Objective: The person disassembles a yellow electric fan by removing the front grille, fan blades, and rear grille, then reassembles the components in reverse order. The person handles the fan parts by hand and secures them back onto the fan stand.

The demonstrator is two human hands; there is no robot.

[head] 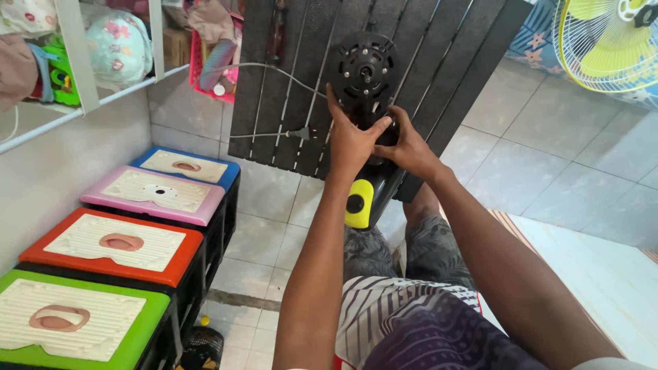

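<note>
The person sits with knees up and holds a black fan motor housing (pixel 364 72) in front of the body. The left hand (pixel 351 137) lies on the left side of the housing, fingers stretched upward along its edge and the thumb bent toward the right hand. The right hand (pixel 406 145) grips the lower right part of the housing, with fingers curled around it, so both hands are closed around the same piece and nearly touch each other at the thumbs. The round front plate of the motor faces the camera and shows several holes and screws.

Below the hands, the black fan stand with a yellow-green control part (pixel 359 203) goes down between the knees. A grey power cord (pixel 274 70) runs from the housing to the left of the hands, and its plug (pixel 301 133) hangs just left of the left hand. Behind the hands stands a dark slatted panel (pixel 288 82), leaning on the tiled floor (pixel 548 157).

Far left of the hands are stacked crates with coloured lids: blue (pixel 186 166), pink (pixel 155 194), orange (pixel 113 243) and green (pixel 72 318). Far above the right hand, a yellow-green fan grille (pixel 603 48) is visible.
</note>
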